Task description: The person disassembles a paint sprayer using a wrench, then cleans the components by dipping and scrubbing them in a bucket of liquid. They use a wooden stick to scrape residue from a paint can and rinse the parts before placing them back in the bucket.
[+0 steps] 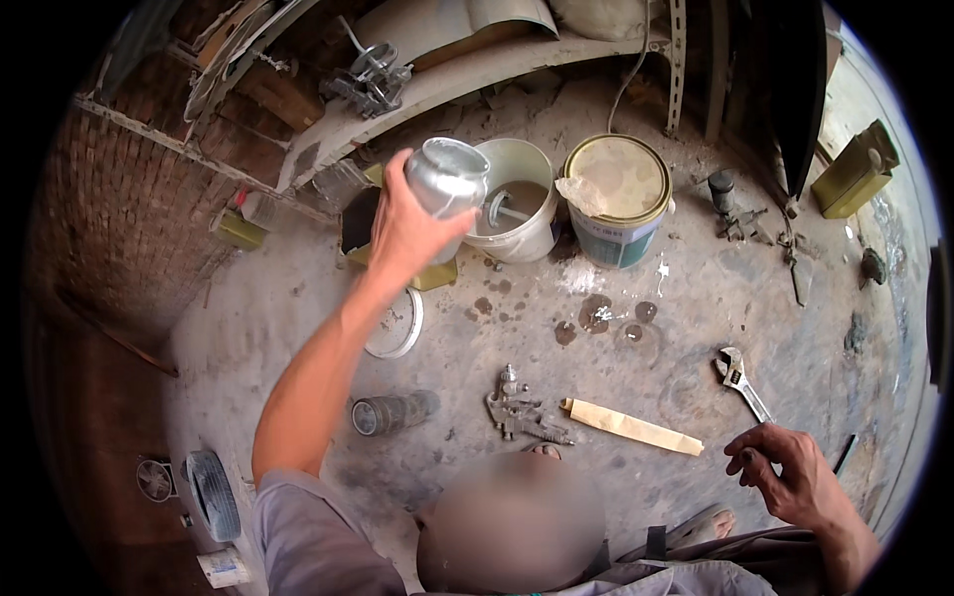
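My left hand (409, 223), arm stretched forward, is wrapped round a silver metal pot (449, 177) with a narrowed neck. The pot is held just left of a white bucket (539, 238) that has murky grey liquid and a pale curved object in it. Its contents cannot be made out. My right hand (790, 475) is at the lower right, fingers loosely bent, with nothing visible in them. Closest to it lies an adjustable wrench (741, 382). A grey spray gun (519, 412) rests on the floor in front of me, beside a folded strip of tan paper (636, 427).
Right of the bucket stands a lidded paint can (618, 238). A white lid (396, 326) and a dark cylinder (393, 413) lie at left. Wet spots (596, 313) mark the floor. A second spray gun (737, 214) and an olive tin (857, 171) are at far right; a shelf (447, 84) runs behind.
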`<act>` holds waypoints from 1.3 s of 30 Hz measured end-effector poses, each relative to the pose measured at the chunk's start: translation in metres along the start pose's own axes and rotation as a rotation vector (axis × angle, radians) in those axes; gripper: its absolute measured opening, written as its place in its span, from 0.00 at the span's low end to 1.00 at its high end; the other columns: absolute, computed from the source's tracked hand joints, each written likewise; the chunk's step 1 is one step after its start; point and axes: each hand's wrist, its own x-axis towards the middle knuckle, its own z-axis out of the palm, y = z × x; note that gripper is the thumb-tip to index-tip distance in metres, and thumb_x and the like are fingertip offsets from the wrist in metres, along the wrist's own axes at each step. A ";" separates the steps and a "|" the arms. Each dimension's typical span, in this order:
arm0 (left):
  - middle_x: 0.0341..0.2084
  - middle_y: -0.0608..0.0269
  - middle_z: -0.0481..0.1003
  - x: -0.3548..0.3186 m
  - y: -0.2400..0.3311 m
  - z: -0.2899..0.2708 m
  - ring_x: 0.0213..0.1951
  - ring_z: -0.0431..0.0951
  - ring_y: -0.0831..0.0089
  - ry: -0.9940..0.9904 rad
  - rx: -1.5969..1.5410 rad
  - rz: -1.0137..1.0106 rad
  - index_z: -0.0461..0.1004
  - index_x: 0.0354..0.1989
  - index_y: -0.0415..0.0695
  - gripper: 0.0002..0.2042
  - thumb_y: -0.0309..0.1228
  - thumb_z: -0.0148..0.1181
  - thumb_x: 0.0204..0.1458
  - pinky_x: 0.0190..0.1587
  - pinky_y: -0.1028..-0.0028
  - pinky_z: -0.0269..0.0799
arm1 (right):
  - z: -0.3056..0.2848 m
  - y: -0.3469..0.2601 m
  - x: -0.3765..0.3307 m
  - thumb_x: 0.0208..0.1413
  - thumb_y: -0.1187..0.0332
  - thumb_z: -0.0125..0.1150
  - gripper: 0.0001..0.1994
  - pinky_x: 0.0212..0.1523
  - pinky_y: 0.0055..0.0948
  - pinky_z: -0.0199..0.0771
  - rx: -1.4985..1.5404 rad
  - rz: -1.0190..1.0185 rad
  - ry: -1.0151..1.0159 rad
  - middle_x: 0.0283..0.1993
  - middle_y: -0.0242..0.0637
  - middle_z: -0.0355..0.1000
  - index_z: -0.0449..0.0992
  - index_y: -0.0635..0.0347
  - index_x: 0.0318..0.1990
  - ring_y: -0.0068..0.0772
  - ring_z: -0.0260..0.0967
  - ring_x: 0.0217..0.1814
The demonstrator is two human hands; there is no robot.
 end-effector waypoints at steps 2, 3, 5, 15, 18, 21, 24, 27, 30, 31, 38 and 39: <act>0.57 0.35 0.66 0.032 0.000 0.007 0.58 0.71 0.46 -0.118 0.020 -0.076 0.47 0.67 0.37 0.54 0.47 0.77 0.34 0.60 0.59 0.69 | -0.001 0.002 0.002 0.60 0.79 0.50 0.08 0.35 0.29 0.79 0.008 0.026 0.014 0.32 0.43 0.79 0.74 0.70 0.43 0.33 0.78 0.30; 0.56 0.35 0.68 0.047 -0.001 0.009 0.57 0.72 0.46 -0.182 0.037 -0.107 0.48 0.66 0.37 0.54 0.48 0.76 0.34 0.60 0.59 0.69 | -0.001 0.002 0.002 0.60 0.79 0.50 0.08 0.35 0.28 0.79 0.013 0.034 0.019 0.32 0.43 0.79 0.74 0.70 0.43 0.32 0.78 0.29; 0.55 0.35 0.70 0.072 0.000 0.016 0.57 0.73 0.47 -0.305 0.108 -0.119 0.51 0.66 0.37 0.53 0.50 0.74 0.32 0.59 0.60 0.69 | -0.002 0.006 0.002 0.60 0.79 0.49 0.08 0.34 0.28 0.79 0.029 0.057 0.036 0.32 0.42 0.79 0.74 0.70 0.43 0.31 0.78 0.29; 0.55 0.49 0.75 0.131 0.005 0.110 0.56 0.76 0.54 -0.809 0.625 -0.071 0.72 0.59 0.39 0.44 0.51 0.72 0.29 0.58 0.55 0.69 | -0.004 0.025 0.007 0.63 0.77 0.48 0.09 0.33 0.27 0.79 0.018 0.155 0.069 0.32 0.41 0.79 0.74 0.70 0.44 0.28 0.77 0.29; 0.56 0.53 0.75 0.135 0.016 0.132 0.57 0.76 0.57 -0.864 0.815 -0.008 0.75 0.57 0.42 0.40 0.50 0.74 0.32 0.59 0.52 0.69 | -0.004 0.029 0.011 0.63 0.77 0.47 0.09 0.34 0.27 0.79 0.017 0.180 0.067 0.32 0.41 0.79 0.74 0.69 0.44 0.28 0.77 0.30; 0.61 0.60 0.72 0.138 0.031 0.155 0.62 0.71 0.56 -0.909 0.957 0.090 0.73 0.61 0.46 0.37 0.45 0.74 0.39 0.60 0.43 0.66 | -0.005 0.031 0.015 0.64 0.76 0.47 0.09 0.35 0.27 0.79 0.011 0.199 0.058 0.33 0.40 0.79 0.74 0.69 0.45 0.28 0.78 0.31; 0.61 0.60 0.72 0.137 0.019 0.169 0.63 0.70 0.59 -0.918 0.844 0.131 0.75 0.59 0.48 0.37 0.46 0.75 0.37 0.61 0.43 0.65 | -0.005 0.032 0.019 0.64 0.76 0.47 0.10 0.35 0.27 0.79 0.017 0.199 0.042 0.33 0.40 0.79 0.74 0.69 0.45 0.27 0.77 0.31; 0.56 0.50 0.75 0.136 0.010 0.155 0.58 0.74 0.56 -0.926 0.559 0.048 0.75 0.56 0.39 0.35 0.48 0.72 0.40 0.59 0.58 0.70 | -0.006 0.030 0.021 0.64 0.76 0.47 0.09 0.35 0.27 0.79 0.029 0.204 0.047 0.33 0.40 0.79 0.74 0.69 0.45 0.27 0.77 0.31; 0.59 0.38 0.69 0.134 -0.032 0.141 0.60 0.71 0.50 -0.776 0.190 0.042 0.62 0.64 0.32 0.46 0.51 0.71 0.40 0.63 0.63 0.66 | -0.007 0.034 0.022 0.64 0.76 0.47 0.09 0.35 0.27 0.79 0.051 0.193 0.044 0.33 0.40 0.79 0.74 0.69 0.45 0.27 0.77 0.31; 0.60 0.37 0.67 0.126 -0.039 0.131 0.61 0.70 0.49 -0.703 0.092 0.072 0.59 0.66 0.31 0.49 0.51 0.71 0.39 0.64 0.64 0.65 | -0.008 0.035 0.021 0.64 0.76 0.47 0.09 0.35 0.27 0.79 0.051 0.192 0.052 0.33 0.40 0.79 0.74 0.69 0.44 0.27 0.77 0.31; 0.64 0.34 0.60 0.102 -0.092 0.112 0.64 0.65 0.46 -0.804 0.275 -0.013 0.50 0.70 0.33 0.61 0.54 0.76 0.29 0.65 0.63 0.64 | -0.007 0.035 0.029 0.64 0.76 0.47 0.09 0.35 0.28 0.79 0.057 0.159 0.024 0.34 0.41 0.79 0.74 0.70 0.44 0.28 0.77 0.31; 0.62 0.36 0.62 0.105 -0.089 0.111 0.62 0.66 0.48 -0.823 0.245 -0.012 0.53 0.69 0.36 0.59 0.53 0.77 0.28 0.62 0.62 0.66 | -0.007 0.033 0.029 0.64 0.76 0.47 0.09 0.35 0.28 0.79 0.055 0.159 0.022 0.33 0.41 0.79 0.74 0.70 0.44 0.28 0.77 0.31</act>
